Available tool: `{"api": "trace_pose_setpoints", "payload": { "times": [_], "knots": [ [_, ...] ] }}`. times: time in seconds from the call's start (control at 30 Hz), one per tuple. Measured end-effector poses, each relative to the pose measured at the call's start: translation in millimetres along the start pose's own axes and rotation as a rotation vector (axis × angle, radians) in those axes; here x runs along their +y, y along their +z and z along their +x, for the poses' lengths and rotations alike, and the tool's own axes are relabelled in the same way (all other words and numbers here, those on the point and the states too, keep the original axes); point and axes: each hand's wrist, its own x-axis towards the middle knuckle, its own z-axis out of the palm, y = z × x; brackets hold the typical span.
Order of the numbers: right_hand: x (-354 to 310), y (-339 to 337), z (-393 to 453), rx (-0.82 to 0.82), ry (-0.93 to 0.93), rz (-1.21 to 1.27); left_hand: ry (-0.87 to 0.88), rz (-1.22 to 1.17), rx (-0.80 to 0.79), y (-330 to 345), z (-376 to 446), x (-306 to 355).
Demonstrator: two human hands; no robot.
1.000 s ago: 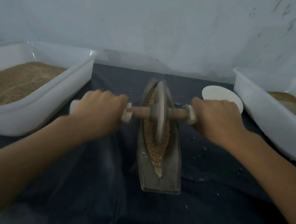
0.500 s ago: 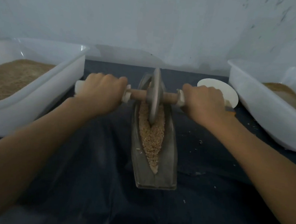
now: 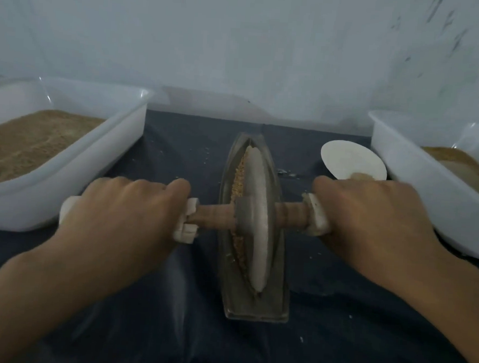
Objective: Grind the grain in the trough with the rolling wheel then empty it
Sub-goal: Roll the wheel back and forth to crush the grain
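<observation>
Gripping the wooden axle (image 3: 214,215) of the rolling wheel (image 3: 255,218) on both sides: left hand (image 3: 124,216) curled round the white-wrapped left end, right hand (image 3: 370,217) curled round the right end, fingers clenched over the handles. Standing upright in the trough (image 3: 267,298), with the disc filling most of the channel along its length. Showing grain (image 3: 240,178) only as a narrow strip along the wheel's left face. Lying lengthwise on the dark cloth (image 3: 336,313) over the table, between 2 white tubs. Holding brown grain in the left tub (image 3: 73,171), and a brownish heap in the right tub (image 3: 417,186). Resting just beside the right tub, a white round dish (image 3: 349,160), partly hidden behind the right hand. Lying scattered on the cloth near the trough, a few stray bits.
</observation>
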Motion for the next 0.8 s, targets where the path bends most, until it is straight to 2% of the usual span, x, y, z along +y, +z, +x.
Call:
{"api": "trace_pose_setpoints", "payload": {
  "times": [0.1,0.2,0.33,0.47,0.57,0.67,0.73,0.8],
  "knots": [
    [0,11,1,0.010,0.036,0.056,-0.049,0.040,-0.031,5,4,1],
    [2,44,19,-0.056,0.086,0.022,-0.115,0.197,-0.040,33,38,-1],
    [18,88,64,-0.063,0.250,0.018,-0.154,0.154,-0.031,65,103,-20],
    [24,101,87,-0.089,0.285,0.057,-0.148,0.175,-0.066,70,133,-28],
    [17,79,69,-0.118,0.237,0.049,-0.151,0.125,-0.087,57,104,-18],
    [2,36,29,-0.079,0.072,-0.061,-0.139,0.119,-0.090,36,46,-3],
    [-4,8,5,0.037,0.022,-0.024,-0.056,0.056,0.017,19,18,2],
    [-6,-5,-10,0.069,0.021,0.036,0.013,-0.024,0.123,6,3,1]
  ]
}}
